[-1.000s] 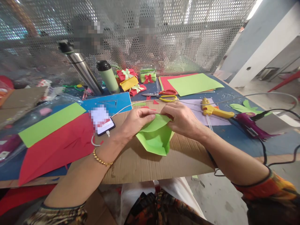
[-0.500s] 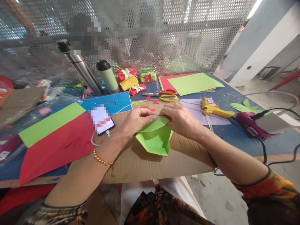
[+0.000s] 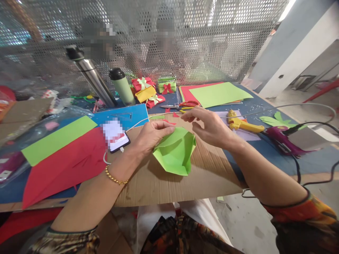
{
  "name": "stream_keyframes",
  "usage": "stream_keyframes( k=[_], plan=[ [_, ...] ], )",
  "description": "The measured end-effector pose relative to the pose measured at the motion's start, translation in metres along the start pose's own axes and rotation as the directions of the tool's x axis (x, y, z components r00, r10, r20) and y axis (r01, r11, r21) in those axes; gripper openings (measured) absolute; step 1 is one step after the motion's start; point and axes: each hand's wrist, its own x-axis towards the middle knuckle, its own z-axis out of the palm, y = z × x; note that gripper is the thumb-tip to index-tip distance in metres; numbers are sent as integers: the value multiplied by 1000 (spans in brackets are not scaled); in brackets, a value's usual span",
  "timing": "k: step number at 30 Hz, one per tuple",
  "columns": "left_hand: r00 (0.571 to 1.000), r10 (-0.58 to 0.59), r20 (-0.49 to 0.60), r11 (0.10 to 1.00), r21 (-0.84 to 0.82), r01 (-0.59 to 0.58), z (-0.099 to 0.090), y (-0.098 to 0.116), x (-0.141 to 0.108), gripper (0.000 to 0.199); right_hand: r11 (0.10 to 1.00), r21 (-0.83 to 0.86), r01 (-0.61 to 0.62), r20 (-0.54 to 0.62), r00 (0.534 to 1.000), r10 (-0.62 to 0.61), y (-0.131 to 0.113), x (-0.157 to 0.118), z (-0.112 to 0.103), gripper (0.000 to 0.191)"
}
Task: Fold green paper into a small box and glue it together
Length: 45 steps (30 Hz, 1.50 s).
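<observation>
A folded green paper box (image 3: pixel 176 153) with an open front rests on the brown cardboard (image 3: pixel 148 187). My left hand (image 3: pixel 156 135) pinches its upper left edge between thumb and fingers. Just above and to the right of the box, my right hand (image 3: pixel 208 127) is off the paper, its fingers apart and nothing between them. Red paper scraps (image 3: pixel 169 122) and yellow-handled scissors (image 3: pixel 185 109) lie behind the hands, the scissors partly hidden by my right hand.
Green sheet (image 3: pixel 59 141), red sheet (image 3: pixel 66 165) and phone (image 3: pixel 116 139) lie left. Yellow glue gun (image 3: pixel 245 124) and purple tool (image 3: pixel 286 141) with cables are right. Behind stand a steel flask (image 3: pixel 92 79), green bottle (image 3: pixel 123 88) and small paper boxes (image 3: pixel 145 93).
My right hand has let go of the green paper's top edge and moved slightly up and right, its fingers spreading. My left hand still pinches the paper.
</observation>
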Motion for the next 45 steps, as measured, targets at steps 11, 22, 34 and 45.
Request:
stream_keyframes(
  k=[11,22,34,45],
  plan=[
    [992,69,103,997,33,-73,-1,-4,-1,32,924,255,-286,216,948,234,-2,1,13,39],
    [985,100,141,976,180,-125,-1,-4,-1,38,937,248,-247,207,958,198,2,1,17,36],
    [985,102,137,977,175,-125,4,0,-8,33,936,253,-244,204,960,195,0,2,15,59],
    [941,108,322,966,190,-176,0,-4,-6,48,948,218,-233,247,953,178,-9,-2,16,45]
  ],
)
